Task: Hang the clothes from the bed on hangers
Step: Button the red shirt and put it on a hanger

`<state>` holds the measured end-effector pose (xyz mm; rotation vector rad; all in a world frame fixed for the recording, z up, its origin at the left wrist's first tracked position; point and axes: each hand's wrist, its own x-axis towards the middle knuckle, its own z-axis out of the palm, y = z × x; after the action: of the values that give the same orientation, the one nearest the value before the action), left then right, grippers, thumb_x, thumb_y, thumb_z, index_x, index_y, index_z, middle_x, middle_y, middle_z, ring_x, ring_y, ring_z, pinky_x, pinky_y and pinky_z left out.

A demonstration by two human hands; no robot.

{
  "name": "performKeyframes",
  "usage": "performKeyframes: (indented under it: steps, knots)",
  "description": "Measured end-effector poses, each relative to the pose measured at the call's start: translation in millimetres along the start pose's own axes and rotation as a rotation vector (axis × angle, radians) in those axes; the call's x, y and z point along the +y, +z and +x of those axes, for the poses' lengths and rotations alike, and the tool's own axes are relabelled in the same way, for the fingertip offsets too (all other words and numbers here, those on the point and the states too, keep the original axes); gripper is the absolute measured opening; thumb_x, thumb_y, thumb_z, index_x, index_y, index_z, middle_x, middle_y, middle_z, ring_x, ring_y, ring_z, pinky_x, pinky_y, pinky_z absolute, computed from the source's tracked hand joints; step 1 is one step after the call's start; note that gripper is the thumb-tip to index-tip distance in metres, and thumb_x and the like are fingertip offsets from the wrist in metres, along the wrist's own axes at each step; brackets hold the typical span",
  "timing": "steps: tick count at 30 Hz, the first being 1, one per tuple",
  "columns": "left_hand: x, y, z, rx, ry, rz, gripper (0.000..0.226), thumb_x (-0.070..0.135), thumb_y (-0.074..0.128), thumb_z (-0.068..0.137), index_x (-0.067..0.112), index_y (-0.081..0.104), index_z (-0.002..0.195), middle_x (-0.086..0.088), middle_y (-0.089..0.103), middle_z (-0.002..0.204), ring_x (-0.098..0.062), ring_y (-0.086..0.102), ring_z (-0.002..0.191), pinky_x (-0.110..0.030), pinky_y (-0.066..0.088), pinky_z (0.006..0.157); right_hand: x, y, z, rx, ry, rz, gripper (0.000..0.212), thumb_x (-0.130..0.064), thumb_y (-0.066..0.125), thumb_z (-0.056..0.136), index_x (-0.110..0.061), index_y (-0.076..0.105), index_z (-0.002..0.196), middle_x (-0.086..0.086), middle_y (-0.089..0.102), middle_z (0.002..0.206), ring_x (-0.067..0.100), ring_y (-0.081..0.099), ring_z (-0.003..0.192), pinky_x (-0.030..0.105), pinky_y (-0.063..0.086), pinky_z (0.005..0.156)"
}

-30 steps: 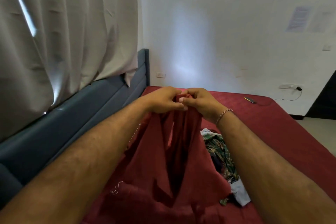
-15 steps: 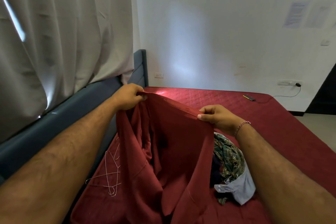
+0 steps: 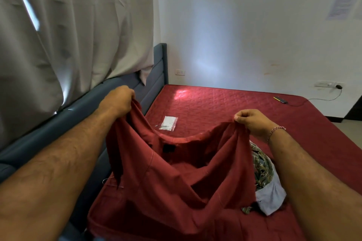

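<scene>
Two hands spread a maroon shirt (image 3: 176, 172) above the bed's (image 3: 225, 107) near edge, the left hand (image 3: 119, 100) gripping one shoulder, the right hand (image 3: 252, 121) pinching the other, beside crumpled plaid clothes (image 3: 262, 170) at the right.

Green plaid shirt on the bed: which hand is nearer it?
Right. The right hand grips the red garment just above the green plaid shirt; the left hand grips the far side.

open bedspread (image 3: 225, 107) beyond both grips, headboard (image 3: 125, 88) tight beside left grip, clothes pile (image 3: 264, 170) under right grip, plastic packet (image 3: 168, 123) between grips
</scene>
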<state>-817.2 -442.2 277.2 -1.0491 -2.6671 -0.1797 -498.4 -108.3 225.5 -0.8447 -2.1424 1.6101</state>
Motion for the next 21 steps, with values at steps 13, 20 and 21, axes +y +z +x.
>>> performKeyframes:
  steps: [13,20,21]
  knots:
    - [-33.8,34.0,24.3,0.41,0.023,-0.408,0.013,0.024,0.068,0.093,0.028,0.075,0.104,0.0,0.067,0.097,-0.031,0.066,0.092,-0.045,0.055,0.078,-3.9,81.8,28.8,0.038,0.189,-0.112,0.022,-0.007,0.079,0.088,-0.007,0.068,0.068,0.009,0.064,0.066,0.019,0.059,0.06,0.03,0.054,0.062]
    - [-35.4,48.5,47.1,0.228,0.374,-0.663,0.017,0.009,0.075,0.087,0.022,0.079,0.098,0.007,0.073,0.098,-0.017,0.069,0.094,-0.034,0.054,0.087,-70.8,196.9,55.3,0.039,-0.167,-0.014,0.022,0.002,0.083,0.08,-0.013,0.069,0.086,0.001,0.066,0.07,0.015,0.062,0.069,0.026,0.053,0.067]
    - [-34.3,47.4,50.6,0.212,0.423,-0.696,0.016,0.011,0.074,0.087,0.021,0.079,0.098,0.007,0.073,0.097,-0.016,0.07,0.093,-0.036,0.055,0.088,-80.5,210.9,58.1,-0.021,-0.191,0.007,0.028,0.002,0.082,0.082,-0.016,0.07,0.099,0.004,0.066,0.074,0.018,0.062,0.072,0.029,0.054,0.07]
